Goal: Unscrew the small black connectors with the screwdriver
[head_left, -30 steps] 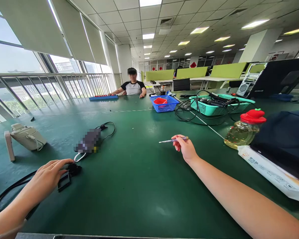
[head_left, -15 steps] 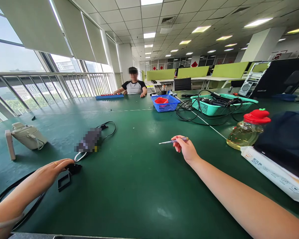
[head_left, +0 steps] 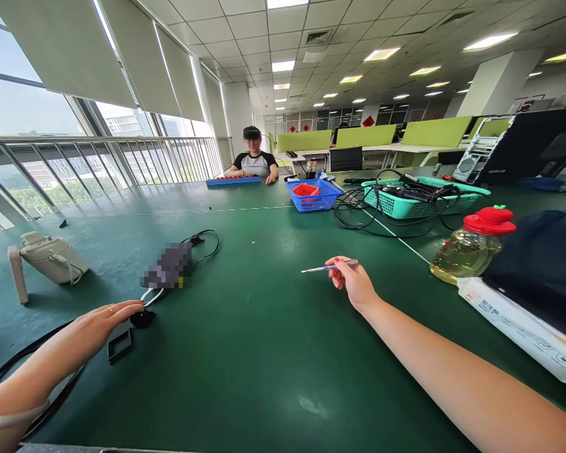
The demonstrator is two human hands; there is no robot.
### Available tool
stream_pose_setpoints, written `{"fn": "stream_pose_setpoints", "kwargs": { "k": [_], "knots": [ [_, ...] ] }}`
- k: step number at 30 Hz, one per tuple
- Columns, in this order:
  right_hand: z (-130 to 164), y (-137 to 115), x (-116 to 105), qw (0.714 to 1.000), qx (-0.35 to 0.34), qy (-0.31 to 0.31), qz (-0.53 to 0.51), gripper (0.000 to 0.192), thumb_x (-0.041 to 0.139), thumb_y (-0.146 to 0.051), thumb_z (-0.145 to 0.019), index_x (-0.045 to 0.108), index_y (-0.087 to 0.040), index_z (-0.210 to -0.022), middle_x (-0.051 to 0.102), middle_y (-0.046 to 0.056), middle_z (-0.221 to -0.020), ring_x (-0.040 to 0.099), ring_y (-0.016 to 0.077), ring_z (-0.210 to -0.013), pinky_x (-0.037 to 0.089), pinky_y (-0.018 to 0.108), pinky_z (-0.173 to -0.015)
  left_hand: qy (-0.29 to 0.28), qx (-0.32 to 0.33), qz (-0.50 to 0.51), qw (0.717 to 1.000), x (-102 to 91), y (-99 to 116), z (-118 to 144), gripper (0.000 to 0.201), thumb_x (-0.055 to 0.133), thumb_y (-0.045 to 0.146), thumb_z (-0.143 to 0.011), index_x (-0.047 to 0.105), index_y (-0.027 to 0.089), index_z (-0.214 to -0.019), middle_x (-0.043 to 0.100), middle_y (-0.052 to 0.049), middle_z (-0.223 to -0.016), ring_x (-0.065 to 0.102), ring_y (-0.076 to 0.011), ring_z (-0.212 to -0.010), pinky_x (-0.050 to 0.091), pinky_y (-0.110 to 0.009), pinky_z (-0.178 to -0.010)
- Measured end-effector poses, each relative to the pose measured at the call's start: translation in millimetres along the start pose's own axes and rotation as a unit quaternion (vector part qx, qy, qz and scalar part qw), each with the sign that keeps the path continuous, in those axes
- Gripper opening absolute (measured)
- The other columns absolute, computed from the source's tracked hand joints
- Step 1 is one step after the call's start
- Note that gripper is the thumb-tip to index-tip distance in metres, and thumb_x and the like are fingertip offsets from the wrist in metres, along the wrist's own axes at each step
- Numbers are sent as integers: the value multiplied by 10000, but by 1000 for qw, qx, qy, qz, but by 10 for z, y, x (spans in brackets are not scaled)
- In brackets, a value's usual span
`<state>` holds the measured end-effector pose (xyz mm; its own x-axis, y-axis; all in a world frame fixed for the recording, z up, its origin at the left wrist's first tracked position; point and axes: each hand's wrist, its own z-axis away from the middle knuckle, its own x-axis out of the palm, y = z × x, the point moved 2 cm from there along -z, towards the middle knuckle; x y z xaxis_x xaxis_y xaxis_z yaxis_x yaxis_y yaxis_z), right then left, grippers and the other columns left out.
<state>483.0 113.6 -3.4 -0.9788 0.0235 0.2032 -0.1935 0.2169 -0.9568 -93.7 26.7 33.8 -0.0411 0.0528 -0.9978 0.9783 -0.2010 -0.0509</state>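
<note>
Screwdriver: thin, silver shaft w/ clear purple handle, lying roughly level above the green desk, tip pointing left, handle end pinched in the fingers of the right hand. Black plug: small, dark, rounded, on the desk at the end of a black cable running off toward the near left edge; fingertips of the left hand rest on it. Black rectangular frame: flat on the desk just beside the plug, partly under that hand. White cord loop lies right behind the plug.
</note>
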Motion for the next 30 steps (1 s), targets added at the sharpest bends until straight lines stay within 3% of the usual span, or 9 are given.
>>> {"fn": "stream_pose_setpoints", "kwargs": {
  "k": [8, 12, 16, 20, 25, 30],
  "knots": [
    [6, -10, 4, 1000, 3, 0, 2, 365, 704, -537, -726, 685, -175, -762, 575, -11, -578, 454, 80, -422, 334, 220, -393, -13, 2, 13, 1000, -15, 72, 0, 570, 331, 160, -821, 608, 258, -1309, 627, -45, -1339, 617, -225, -1185, 457, -441, -1060],
    [12, -17, 11, 1000, 3, 0, 2, 370, 707, -542, -722, 683, -175, -762, 571, -12, -574, 452, 81, -424, 337, 221, -394, -7, -5, -30, 1000, -107, 320, 68, 516, 346, 354, -883, 599, 271, -1324, 698, -85, -1183, 665, -277, -1042, 492, -460, -964],
    [8, -23, 19, 1000, -1, -4, 5, 370, 694, -547, -734, 684, -178, -756, 567, -10, -572, 445, 86, -421, 329, 227, -386, 65, -115, -49, 990, -120, 642, 195, 710, 326, 590, -868, 485, 169, -1417, 716, -152, -1063, 655, -344, -1005, 493, -487, -905],
    [7, -25, 24, 1000, -5, -7, 11, 361, 683, -542, -743, 683, -182, -761, 568, -8, -582, 448, 91, -426, 336, 233, -386, 67, -214, -8, 974, 36, 828, 327, 800, 262, 641, -855, 463, 86, -1396, 711, -202, -1039, 664, -374, -978, 502, -497, -873],
    [14, -22, 20, 1000, -2, -9, 8, 361, 683, -540, -746, 680, -179, -762, 572, -8, -583, 452, 87, -427, 336, 227, -392, 69, -256, 19, 964, 145, 828, 403, 767, 271, 649, -857, 466, 112, -1369, 709, -195, -997, 669, -373, -972, 505, -489, -880],
    [15, -35, 21, 1000, -3, -9, 8, 370, 685, -548, -741, 679, -179, -757, 569, -9, -581, 449, 86, -423, 332, 227, -389, 70, -267, 19, 961, 246, 629, 446, 623, 325, 468, -861, 449, 161, -1389, 701, -176, -1048, 676, -364, -971, 533, -497, -844]
  ]
}}
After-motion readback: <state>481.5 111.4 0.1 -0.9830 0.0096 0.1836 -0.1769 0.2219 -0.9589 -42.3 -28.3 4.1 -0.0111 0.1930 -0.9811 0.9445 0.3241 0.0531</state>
